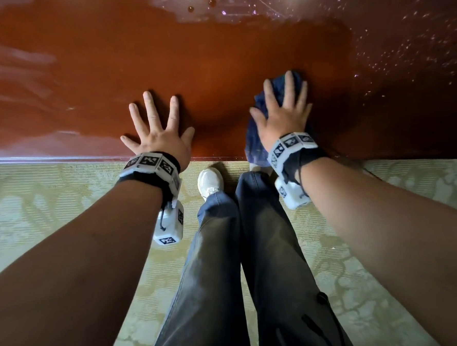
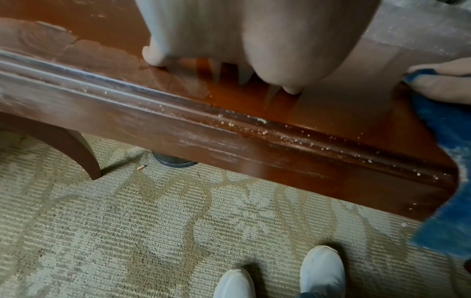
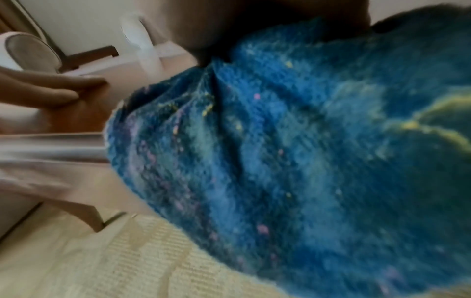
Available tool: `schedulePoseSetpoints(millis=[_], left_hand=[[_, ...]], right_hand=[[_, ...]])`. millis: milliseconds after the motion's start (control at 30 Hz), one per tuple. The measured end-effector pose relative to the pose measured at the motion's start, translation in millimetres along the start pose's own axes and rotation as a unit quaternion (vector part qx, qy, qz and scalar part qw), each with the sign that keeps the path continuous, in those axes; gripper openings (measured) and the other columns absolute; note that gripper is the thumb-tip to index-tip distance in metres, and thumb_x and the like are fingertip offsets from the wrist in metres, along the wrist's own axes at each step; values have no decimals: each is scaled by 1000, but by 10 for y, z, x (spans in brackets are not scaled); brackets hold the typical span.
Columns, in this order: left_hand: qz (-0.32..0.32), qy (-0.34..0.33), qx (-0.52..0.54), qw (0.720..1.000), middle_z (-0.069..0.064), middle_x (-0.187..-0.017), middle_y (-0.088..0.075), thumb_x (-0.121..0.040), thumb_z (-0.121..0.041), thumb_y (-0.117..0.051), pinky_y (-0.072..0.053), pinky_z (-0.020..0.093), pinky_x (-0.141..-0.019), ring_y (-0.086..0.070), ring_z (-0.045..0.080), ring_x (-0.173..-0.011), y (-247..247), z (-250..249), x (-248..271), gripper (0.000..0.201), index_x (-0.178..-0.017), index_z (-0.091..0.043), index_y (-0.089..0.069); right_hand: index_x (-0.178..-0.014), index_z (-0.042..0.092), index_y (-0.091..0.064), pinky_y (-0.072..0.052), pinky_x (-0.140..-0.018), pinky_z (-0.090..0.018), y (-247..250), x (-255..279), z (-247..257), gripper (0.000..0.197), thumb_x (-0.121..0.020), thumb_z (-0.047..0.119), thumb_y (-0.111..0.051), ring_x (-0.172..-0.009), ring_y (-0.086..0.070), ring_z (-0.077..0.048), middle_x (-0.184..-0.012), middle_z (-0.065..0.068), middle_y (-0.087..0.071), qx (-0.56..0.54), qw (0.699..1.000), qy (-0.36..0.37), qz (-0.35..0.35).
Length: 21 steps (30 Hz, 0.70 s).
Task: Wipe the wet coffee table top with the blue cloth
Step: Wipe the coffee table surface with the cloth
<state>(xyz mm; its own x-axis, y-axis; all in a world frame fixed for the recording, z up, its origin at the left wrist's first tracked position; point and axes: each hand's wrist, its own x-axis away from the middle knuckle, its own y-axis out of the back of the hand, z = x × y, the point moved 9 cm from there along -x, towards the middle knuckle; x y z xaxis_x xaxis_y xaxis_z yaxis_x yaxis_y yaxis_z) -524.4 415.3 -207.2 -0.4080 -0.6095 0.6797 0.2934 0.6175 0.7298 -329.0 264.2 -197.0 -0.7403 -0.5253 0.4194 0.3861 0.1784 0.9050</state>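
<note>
Right hand (image 1: 282,116) presses flat on the soft, limp blue terry cloth (image 1: 275,89); splayed left hand (image 1: 158,134) braces beside it on the glossy reddish-brown wooden coffee table top (image 1: 134,58).

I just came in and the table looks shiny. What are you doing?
A person is wiping a wet coffee table. The right hand presses a blue cloth flat near the front edge, and part of it hangs over. The left hand rests spread on the wood. Water drops sit at the far side.
</note>
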Motion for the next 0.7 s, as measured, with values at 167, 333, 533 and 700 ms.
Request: schedulePoseSetpoints(millis=[167, 333, 533, 700], left_hand=[[4, 2, -7, 1000, -3, -158, 29, -98, -60, -25, -8, 70, -109, 22, 28, -146, 2, 2, 3, 65, -148, -48, 14], [6, 7, -13, 1000, -3, -157, 30, -98, -60, -24, -8, 70, -109, 23, 28, -145, -4, -3, -3, 65, -148, -48, 16], [12, 15, -25, 1000, -2, -157, 30, -97, -61, -23, -7, 70, -109, 24, 29, -145, -15, 1, -14, 66, -148, -46, 16], [18, 35, -24, 999, 2, -157, 30, -97, -61, -26, -7, 69, -110, 24, 31, -145, -14, -47, -17, 68, -150, -42, 13]], right_hand=[[-147, 32, -24, -11, -107, -65, -6, 191, 275, 69, -87, 60, -44, -141, -6, -43, -158, -10, -7, -16, 998, 42, -52], [-145, 37, -27, -14, -106, -69, -84, 191, 169, 67, -86, 64, -42, -141, -4, -43, -158, -9, -4, 5, 997, 66, -29], [-140, 33, -39, -16, -105, -67, -107, 195, 165, 61, -86, 61, -41, -139, -15, -44, -156, -12, -18, -10, 996, 70, -56], [-134, 27, -50, -24, -102, -68, -64, 247, 96, 56, -85, 54, -46, -136, -24, -45, -151, -15, -29, -23, 988, 133, -70]])
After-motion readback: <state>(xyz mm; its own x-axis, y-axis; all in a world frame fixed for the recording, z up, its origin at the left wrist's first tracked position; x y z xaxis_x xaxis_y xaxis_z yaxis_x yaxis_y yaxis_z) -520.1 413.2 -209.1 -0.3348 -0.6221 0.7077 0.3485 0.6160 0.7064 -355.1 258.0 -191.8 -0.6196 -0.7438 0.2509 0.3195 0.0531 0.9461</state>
